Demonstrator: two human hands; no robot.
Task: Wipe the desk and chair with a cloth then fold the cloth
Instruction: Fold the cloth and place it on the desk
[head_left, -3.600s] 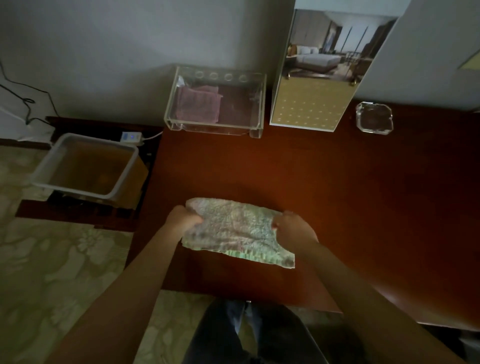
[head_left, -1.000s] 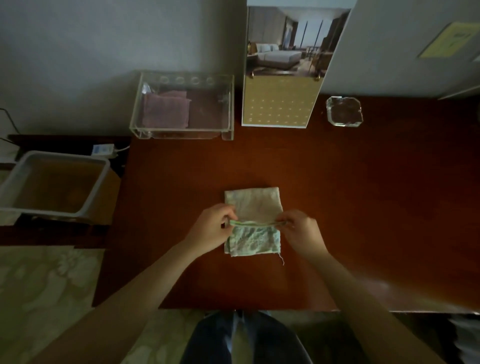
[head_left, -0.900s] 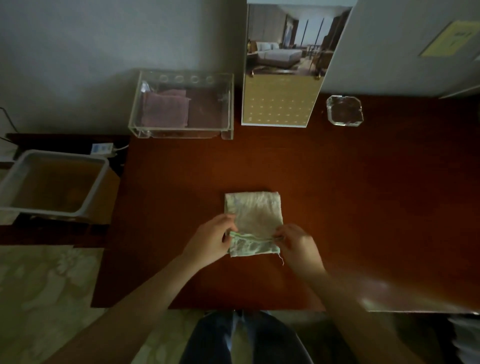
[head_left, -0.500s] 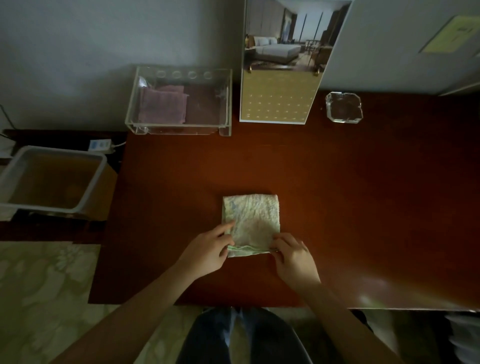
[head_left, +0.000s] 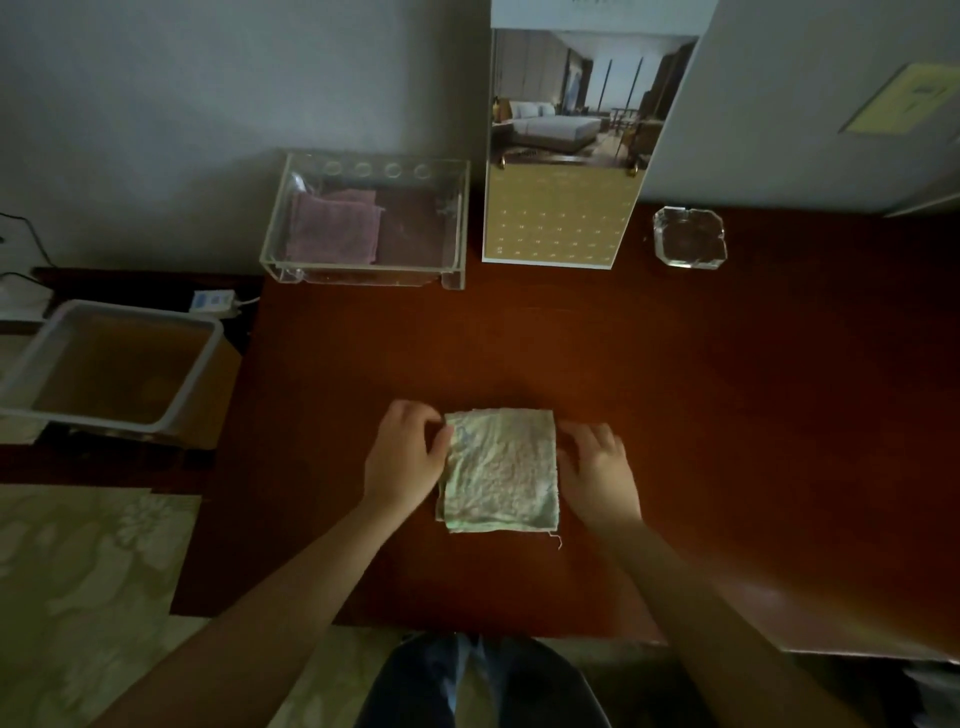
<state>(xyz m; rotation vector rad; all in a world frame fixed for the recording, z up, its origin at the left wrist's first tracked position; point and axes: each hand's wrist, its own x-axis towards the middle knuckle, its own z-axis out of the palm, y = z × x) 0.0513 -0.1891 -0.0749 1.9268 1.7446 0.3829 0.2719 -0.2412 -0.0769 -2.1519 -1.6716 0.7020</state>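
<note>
The folded green cloth (head_left: 500, 470) lies flat near the bench's (head_left: 727, 415) front edge, long axis seemingly front-to-back, flanked equally by the left hand (head_left: 408, 457) and right hand (head_left: 597, 467), fingers loosely curled against its side edges.

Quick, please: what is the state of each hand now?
Left hand: open, fingers at the left edge of the folded cloth, not gripping.
Right hand: open, fingers at its right edge, not gripping.

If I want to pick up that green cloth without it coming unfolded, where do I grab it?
Probably pinch the cloth at its far folded edge, reaching from above: it lies flat on the desk, and the near edge shows loose layers.
</note>
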